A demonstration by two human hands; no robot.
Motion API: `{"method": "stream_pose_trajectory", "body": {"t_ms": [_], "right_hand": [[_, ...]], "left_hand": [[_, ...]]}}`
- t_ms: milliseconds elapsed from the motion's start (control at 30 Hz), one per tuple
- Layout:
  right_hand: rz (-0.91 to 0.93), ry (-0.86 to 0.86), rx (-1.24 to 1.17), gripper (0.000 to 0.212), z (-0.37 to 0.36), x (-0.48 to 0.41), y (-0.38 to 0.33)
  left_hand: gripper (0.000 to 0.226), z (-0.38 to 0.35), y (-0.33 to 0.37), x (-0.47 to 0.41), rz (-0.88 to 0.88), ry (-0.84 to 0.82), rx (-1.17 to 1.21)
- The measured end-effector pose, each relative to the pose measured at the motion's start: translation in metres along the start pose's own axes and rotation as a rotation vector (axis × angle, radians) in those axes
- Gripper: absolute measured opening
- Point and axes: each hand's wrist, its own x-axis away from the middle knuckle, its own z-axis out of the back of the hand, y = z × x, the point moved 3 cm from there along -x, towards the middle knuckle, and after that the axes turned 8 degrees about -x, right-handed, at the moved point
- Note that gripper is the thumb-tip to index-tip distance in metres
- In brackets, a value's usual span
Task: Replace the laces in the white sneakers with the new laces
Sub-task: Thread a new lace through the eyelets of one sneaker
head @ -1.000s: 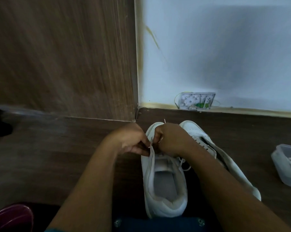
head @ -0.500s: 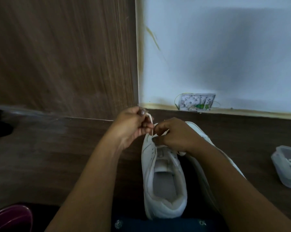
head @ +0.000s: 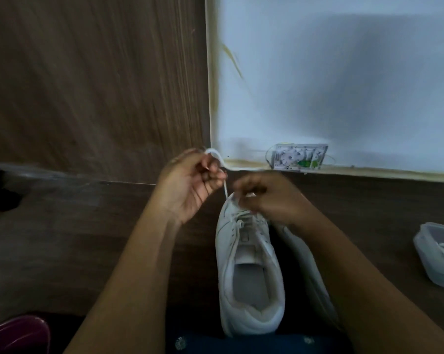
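A white sneaker stands on the dark wooden table, heel toward me, toe pointing away. My left hand is raised above its toe and pinches a white lace, which runs taut down into the front eyelets. My right hand rests on the toe end, fingers curled on the lace and eyelet area. The second white sneaker lies to the right, mostly hidden under my right forearm.
A clear plastic box holding white laces sits at the right edge. A small white device with wires leans on the pale wall behind. A wood panel stands at the back left. Something maroon shows at the bottom left.
My left hand has risen up and back from the eyelets, drawing the lace out longer. My right hand has stayed on the toe end of the sneaker.
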Motion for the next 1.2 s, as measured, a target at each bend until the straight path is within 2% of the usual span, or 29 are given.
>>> {"method": "stream_pose_trajectory", "body": {"t_ms": [33,67,100,167,233,300,367,400,433,500,533,600,700,767,833,867,900,967,1000,1033,1067,1100,1167,1200], "right_hand": [[0.028,-0.124,0.129,0.011,-0.006,0.002,0.002],[0.075,-0.153,0.194,0.007,-0.012,0.002,0.002],[0.103,-0.12,0.173,0.007,-0.015,0.0,0.002],[0.07,0.034,-0.073,0.014,-0.013,-0.004,0.002],[0.043,0.152,-0.299,0.016,-0.009,-0.005,0.001],[0.077,0.211,-0.305,0.014,-0.006,-0.006,-0.001],[0.105,0.258,-0.095,0.013,0.0,-0.008,-0.001],[0.097,0.284,0.073,0.012,0.006,-0.009,0.001],[0.062,0.288,0.263,0.013,0.012,-0.009,0.003],[-0.102,0.169,0.61,0.017,0.018,-0.009,0.013],[-0.195,0.089,0.708,0.023,0.018,-0.007,0.019],[-0.268,-0.003,0.762,0.028,0.015,-0.007,0.026],[-0.265,0.0,0.609,0.021,0.016,-0.007,0.022],[-0.265,-0.016,0.467,0.025,0.016,-0.005,0.017],[-0.268,-0.029,0.456,0.033,0.011,-0.001,0.015],[-0.258,-0.019,0.468,0.037,0.009,0.0,0.015],[-0.233,0.0,0.449,0.037,0.008,0.0,0.014],[-0.18,0.057,0.22,0.031,0.009,0.0,0.008],[-0.155,0.073,0.053,0.026,0.01,0.001,0.004],[-0.13,0.068,-0.108,0.022,0.01,0.003,-0.001],[-0.101,0.045,-0.232,0.017,0.009,0.004,-0.007],[-0.072,0.025,-0.302,0.013,0.007,0.006,-0.012],[-0.034,0.042,-0.36,0.012,0.007,0.008,-0.016],[-0.025,0.082,-0.379,0.014,0.01,0.008,-0.016]], "left_hand": [[0.034,0.001,0.003,-0.001,-0.055,0.014,0.101],[0.035,0.002,0.004,-0.001,-0.093,0.03,0.148],[0.034,0.003,0.003,-0.002,-0.121,0.056,0.157],[0.029,0.003,0.001,-0.003,-0.158,0.116,0.112],[0.021,0.006,-0.003,-0.004,-0.109,0.161,-0.127],[0.018,0.009,-0.017,-0.003,0.109,0.11,-0.504],[0.017,0.007,-0.033,0.002,0.322,-0.063,-0.802],[0.014,0.005,-0.038,0.004,0.354,-0.149,-0.901],[0.012,0.002,-0.041,0.005,0.349,-0.206,-0.956],[0.011,0.0,-0.043,0.003,0.288,-0.232,-0.993],[0.011,0.0,-0.043,0.001,0.264,-0.224,-1.02],[0.018,0.002,-0.044,-0.002,0.266,-0.198,-1.042],[0.026,-0.003,-0.044,-0.002,0.335,-0.126,-0.924],[0.024,-0.001,-0.043,-0.005,0.368,-0.023,-0.862],[0.016,0.005,-0.043,-0.009,0.349,0.049,-0.995],[0.008,0.009,-0.042,-0.01,0.327,0.067,-1.135],[0.011,0.012,-0.041,-0.009,0.298,0.084,-1.293],[0.042,0.014,-0.04,-0.008,0.155,0.061,-1.492],[0.059,0.01,-0.038,-0.009,0.019,0.009,-1.498],[0.065,0.005,-0.037,-0.009,-0.12,-0.079,-1.478],[0.056,0.0,-0.037,-0.008,-0.244,-0.18,-1.431],[0.037,-0.004,-0.038,-0.007,-0.347,-0.265,-1.37],[0.006,-0.01,-0.037,-0.006,-0.408,-0.307,-1.26],[0.012,-0.009,-0.035,-0.007,-0.374,-0.277,-1.157]]}}
